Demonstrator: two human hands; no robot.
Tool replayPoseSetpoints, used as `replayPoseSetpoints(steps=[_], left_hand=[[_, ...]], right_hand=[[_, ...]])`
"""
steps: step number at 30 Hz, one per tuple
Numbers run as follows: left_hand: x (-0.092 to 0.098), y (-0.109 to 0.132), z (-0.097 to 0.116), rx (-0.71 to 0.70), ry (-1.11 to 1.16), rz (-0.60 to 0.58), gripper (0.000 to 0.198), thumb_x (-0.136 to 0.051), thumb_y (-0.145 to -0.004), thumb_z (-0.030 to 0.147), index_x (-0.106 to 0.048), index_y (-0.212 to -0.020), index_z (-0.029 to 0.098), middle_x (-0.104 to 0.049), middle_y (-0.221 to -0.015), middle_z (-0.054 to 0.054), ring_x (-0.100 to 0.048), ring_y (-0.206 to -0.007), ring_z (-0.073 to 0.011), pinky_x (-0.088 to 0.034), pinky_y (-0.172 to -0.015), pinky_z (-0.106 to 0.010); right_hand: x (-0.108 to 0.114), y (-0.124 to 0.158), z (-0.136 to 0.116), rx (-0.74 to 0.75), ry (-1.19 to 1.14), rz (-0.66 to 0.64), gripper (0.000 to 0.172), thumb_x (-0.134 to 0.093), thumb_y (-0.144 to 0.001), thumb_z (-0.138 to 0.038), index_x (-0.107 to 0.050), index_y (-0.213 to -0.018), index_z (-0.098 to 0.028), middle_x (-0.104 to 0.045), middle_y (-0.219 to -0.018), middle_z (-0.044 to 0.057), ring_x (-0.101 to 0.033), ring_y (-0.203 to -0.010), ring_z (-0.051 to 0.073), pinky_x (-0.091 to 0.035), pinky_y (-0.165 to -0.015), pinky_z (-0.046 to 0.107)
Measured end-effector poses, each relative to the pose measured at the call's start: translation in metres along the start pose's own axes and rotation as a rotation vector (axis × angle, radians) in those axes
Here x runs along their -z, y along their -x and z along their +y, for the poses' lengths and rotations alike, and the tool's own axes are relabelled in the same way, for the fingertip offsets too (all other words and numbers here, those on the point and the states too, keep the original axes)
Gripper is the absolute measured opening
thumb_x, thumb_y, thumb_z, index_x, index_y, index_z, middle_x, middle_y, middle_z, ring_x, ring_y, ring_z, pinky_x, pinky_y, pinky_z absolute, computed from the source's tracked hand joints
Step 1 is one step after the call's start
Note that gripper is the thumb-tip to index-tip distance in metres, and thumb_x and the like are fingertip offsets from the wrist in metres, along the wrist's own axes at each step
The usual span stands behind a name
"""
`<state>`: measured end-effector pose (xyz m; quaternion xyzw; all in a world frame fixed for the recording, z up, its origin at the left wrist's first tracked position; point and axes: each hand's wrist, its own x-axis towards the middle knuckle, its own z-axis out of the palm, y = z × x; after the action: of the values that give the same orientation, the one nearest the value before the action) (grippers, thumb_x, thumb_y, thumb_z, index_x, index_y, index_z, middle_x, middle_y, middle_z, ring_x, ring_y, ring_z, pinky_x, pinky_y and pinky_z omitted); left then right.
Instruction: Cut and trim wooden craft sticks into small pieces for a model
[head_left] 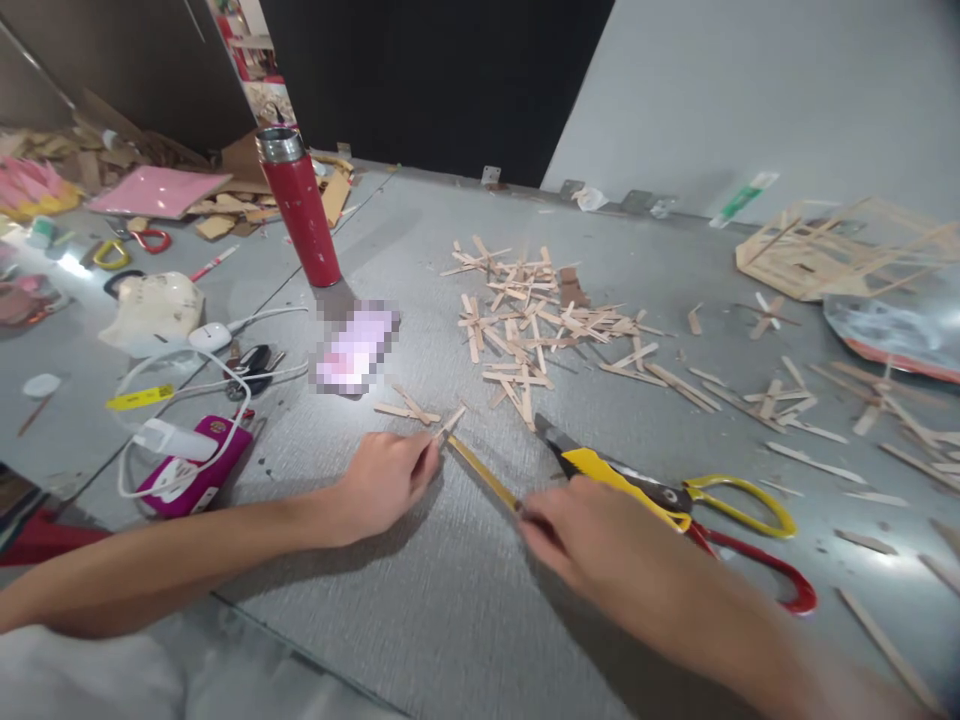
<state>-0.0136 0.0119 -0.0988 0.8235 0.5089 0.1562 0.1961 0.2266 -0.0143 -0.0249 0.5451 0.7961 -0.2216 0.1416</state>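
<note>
My left hand (390, 483) is closed in a pinch on a small pale wooden stick (452, 420), its tip pointing away from me. From the right comes my right hand (577, 525), slightly blurred, with its fingers closed round a narrow golden-brown strip (484, 472). The far end of that strip meets or nearly meets the stick at my left fingertips. Just beyond my right hand lie scissors (667, 492) with one yellow and one red handle, and a yellow piece (615, 482) lies against them. A few joined sticks (409, 408) rest beyond my left hand.
Small wooden sticks (525, 320) are heaped mid-table, with more scattered right. A red flask (304, 210) stands open behind a phone (356, 350). Cables, keys (251, 368) and a magenta power strip (199, 465) lie left. A wooden frame (795, 255) sits far right.
</note>
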Motion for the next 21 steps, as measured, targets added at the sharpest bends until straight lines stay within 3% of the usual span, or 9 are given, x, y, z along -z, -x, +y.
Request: replayPoseSetpoints(steps=[3, 9, 13, 15, 19, 21], left_hand=[[0.001, 0.0, 0.001, 0.007, -0.025, -0.009, 0.034, -0.04, -0.099, 0.023, -0.057, -0.071, 0.018, -0.043, -0.055, 0.003, -0.027, -0.049, -0.0109, -0.02, -0.056, -0.028], [0.0, 0.001, 0.0, 0.001, -0.065, -0.018, 0.033, -0.043, -0.098, 0.021, -0.059, -0.069, 0.018, -0.043, -0.052, 0.004, -0.027, -0.047, -0.0107, -0.022, -0.054, -0.028], [-0.001, 0.0, 0.001, 0.021, -0.109, -0.004, 0.034, -0.043, -0.099, 0.023, -0.061, -0.072, 0.018, -0.047, -0.055, 0.002, -0.031, -0.048, -0.0117, -0.022, -0.055, -0.029], [0.0, 0.0, 0.001, 0.02, -0.114, -0.009, 0.033, -0.043, -0.099, 0.023, -0.062, -0.072, 0.018, -0.047, -0.055, 0.002, -0.03, -0.048, -0.0116, -0.021, -0.055, -0.029], [-0.001, 0.001, 0.0, 0.009, -0.091, -0.022, 0.034, -0.042, -0.1, 0.023, -0.061, -0.072, 0.018, -0.045, -0.053, 0.004, -0.027, -0.047, -0.0107, -0.021, -0.055, -0.028], [-0.001, 0.001, 0.0, 0.014, -0.082, -0.036, 0.034, -0.042, -0.1, 0.022, -0.06, -0.072, 0.018, -0.045, -0.053, 0.004, -0.028, -0.048, -0.0108, -0.021, -0.055, -0.028]], right_hand=[[0.001, -0.006, 0.009, -0.133, 0.035, 0.022, 0.025, -0.054, -0.099, -0.02, -0.073, -0.082, -0.019, -0.071, -0.079, 0.009, -0.064, -0.066, 0.021, -0.025, -0.058, 0.034], [-0.007, 0.005, -0.007, 0.107, -0.099, -0.016, 0.032, -0.054, -0.099, -0.029, -0.068, -0.072, -0.021, -0.064, -0.068, 0.004, -0.057, -0.061, 0.018, -0.027, -0.059, 0.033], [-0.004, -0.002, -0.003, -0.06, 0.011, 0.005, 0.027, -0.055, -0.095, -0.019, -0.067, -0.071, -0.018, -0.065, -0.072, 0.007, -0.057, -0.063, 0.018, -0.024, -0.06, 0.033], [-0.004, -0.002, 0.002, -0.067, 0.006, 0.001, 0.026, -0.055, -0.094, -0.017, -0.067, -0.07, -0.018, -0.065, -0.072, 0.007, -0.057, -0.061, 0.018, -0.024, -0.059, 0.033], [-0.012, 0.011, -0.001, 0.151, -0.159, -0.01, 0.031, -0.06, -0.097, -0.034, -0.065, -0.069, -0.021, -0.062, -0.069, 0.002, -0.054, -0.059, 0.016, -0.026, -0.057, 0.032], [-0.013, 0.013, -0.005, 0.134, -0.166, 0.015, 0.04, -0.059, -0.098, -0.046, -0.063, -0.067, -0.021, -0.062, -0.069, 0.003, -0.055, -0.06, 0.017, -0.026, -0.057, 0.033]])
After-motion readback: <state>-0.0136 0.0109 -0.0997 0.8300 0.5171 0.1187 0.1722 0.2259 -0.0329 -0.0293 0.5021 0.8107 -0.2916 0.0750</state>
